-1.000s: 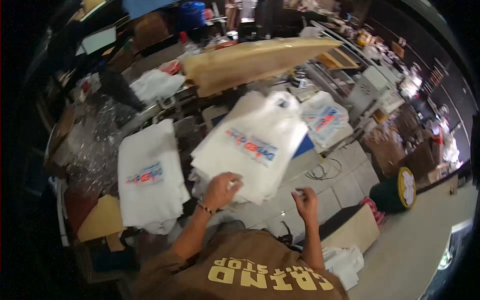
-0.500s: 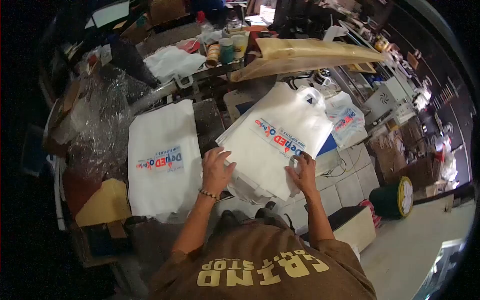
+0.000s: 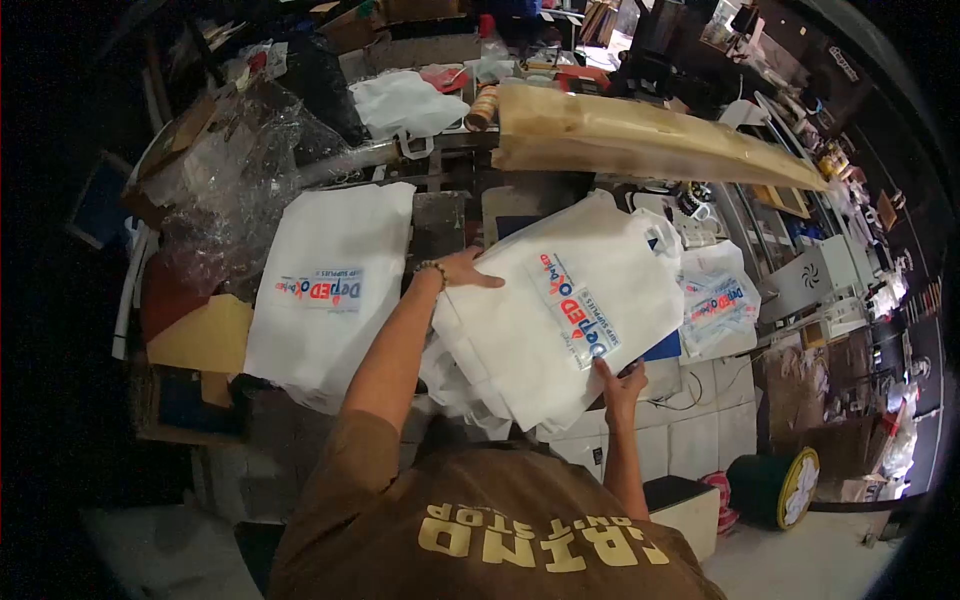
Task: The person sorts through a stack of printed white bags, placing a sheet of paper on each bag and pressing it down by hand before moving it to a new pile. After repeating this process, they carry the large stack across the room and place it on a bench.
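White bags, stacked (image 3: 530,340), lie between your hands: your left hand (image 3: 462,271) is spread over the left edge, your right hand (image 3: 622,388) sets its thumb on the right edge; whether either grips, you cannot tell. Their long axis slants from near left to far right, handle opening pointing far right. Beneath, a blue board (image 3: 664,348) peeks past the stack's right edge. Beyond lie printed bags (image 3: 722,305) right, another white pile (image 3: 325,245) left.
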Tool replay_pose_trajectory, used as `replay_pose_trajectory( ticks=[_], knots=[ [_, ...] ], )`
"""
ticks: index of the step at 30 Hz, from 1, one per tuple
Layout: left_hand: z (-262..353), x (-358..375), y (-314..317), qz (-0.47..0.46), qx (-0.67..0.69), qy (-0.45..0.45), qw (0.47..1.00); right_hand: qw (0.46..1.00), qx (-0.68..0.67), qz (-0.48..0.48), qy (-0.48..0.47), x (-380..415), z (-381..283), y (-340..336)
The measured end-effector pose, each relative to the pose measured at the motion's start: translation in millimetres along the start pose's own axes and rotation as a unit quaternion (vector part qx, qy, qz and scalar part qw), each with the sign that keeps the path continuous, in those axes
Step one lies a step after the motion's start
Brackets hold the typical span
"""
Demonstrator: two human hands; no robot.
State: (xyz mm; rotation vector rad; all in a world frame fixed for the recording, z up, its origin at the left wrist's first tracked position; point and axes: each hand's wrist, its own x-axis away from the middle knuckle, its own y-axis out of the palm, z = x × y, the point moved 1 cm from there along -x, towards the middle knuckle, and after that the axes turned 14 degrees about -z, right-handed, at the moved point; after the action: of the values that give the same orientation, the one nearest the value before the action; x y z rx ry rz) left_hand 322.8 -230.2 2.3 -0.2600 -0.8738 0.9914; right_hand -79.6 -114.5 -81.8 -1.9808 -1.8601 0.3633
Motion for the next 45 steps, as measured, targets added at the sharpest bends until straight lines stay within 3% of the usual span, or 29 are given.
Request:
replay_pose_trajectory(
  ticks=[2, 5, 6, 8, 9, 10, 12, 13, 14, 16, 17, 19, 22, 23, 24, 26, 28, 31, 33, 41, 43, 45],
  knots=[
    [9, 7, 1, -0.020, 0.011, -0.015, 1.000, 0.998, 0.056, -0.028, 0.017, -6, -4, -6],
    [3, 15, 19, -0.036, 0.030, -0.020, 0.999, 0.978, -0.186, -0.098, 0.012, 4, -37, -20],
    [3, 21, 23, -0.021, 0.041, -0.004, 0.999, 0.976, -0.190, -0.106, 0.014, 5, -38, -22],
    [13, 44, 25, -0.020, 0.058, -0.015, 0.998, 0.996, -0.070, -0.054, 0.009, -1, -39, -25],
    [19, 53, 29, -0.027, 0.071, -0.016, 0.997, 0.996, -0.071, -0.058, 0.011, -4, -39, -22],
    [19, 55, 38, -0.032, 0.071, -0.017, 0.997, 0.999, -0.003, -0.030, -0.037, -5, -40, -22],
    [36, 70, 59, 0.218, -0.122, -0.117, 0.961, 0.982, 0.142, 0.027, -0.120, 5, -36, -29],
    [55, 84, 62, 0.271, -0.157, -0.082, 0.946, 0.986, 0.115, 0.008, -0.118, 9, -33, -32],
    [60, 80, 75, 0.266, -0.157, -0.076, 0.948, 0.991, 0.075, 0.029, -0.111, 12, -15, -26],
    [74, 77, 109, 0.299, -0.184, 0.151, 0.924, 0.977, -0.185, -0.069, -0.083, 18, -20, -23],
    [95, 80, 127, 0.251, -0.206, 0.148, 0.934, 0.977, -0.183, -0.067, -0.081, 24, -33, -26],
    [131, 89, 159, 0.192, -0.253, 0.155, 0.935, 0.989, 0.069, 0.012, -0.132, 33, -69, -40],
    [154, 88, 176, 0.176, -0.245, 0.169, 0.938, 0.984, 0.094, -0.014, -0.151, 23, -76, -53],
    [146, 75, 187, 0.190, -0.206, 0.217, 0.935, 0.989, -0.065, -0.108, -0.078, 13, -56, -50],
    [139, 63, 194, 0.186, -0.204, 0.217, 0.936, 0.989, -0.064, -0.108, -0.073, 12, -59, -50],
    [131, 48, 198, 0.159, -0.130, 0.260, 0.944, 0.939, -0.276, -0.202, -0.033, 11, -64, -42],
    [134, 48, 198, 0.201, -0.164, 0.256, 0.931, 0.936, -0.251, -0.248, -0.013, 5, -53, -42],
    [138, 48, 199, 0.201, -0.172, 0.278, 0.923, 0.886, -0.374, -0.275, 0.025, 2, -51, -43],
    [142, 45, 197, 0.209, -0.201, 0.314, 0.904, 0.886, -0.371, -0.277, 0.027, -2, -46, -43],
    [153, 56, 191, 0.247, -0.241, 0.308, 0.887, 0.882, -0.382, -0.273, 0.036, -8, -39, -39],
    [151, 53, 190, 0.251, -0.257, 0.313, 0.879, 0.903, -0.355, -0.240, -0.031, -7, -46, -36],
    [146, 48, 190, 0.256, -0.197, 0.271, 0.907, 0.908, -0.348, -0.228, -0.043, -2, -50, -34]
  ],
)
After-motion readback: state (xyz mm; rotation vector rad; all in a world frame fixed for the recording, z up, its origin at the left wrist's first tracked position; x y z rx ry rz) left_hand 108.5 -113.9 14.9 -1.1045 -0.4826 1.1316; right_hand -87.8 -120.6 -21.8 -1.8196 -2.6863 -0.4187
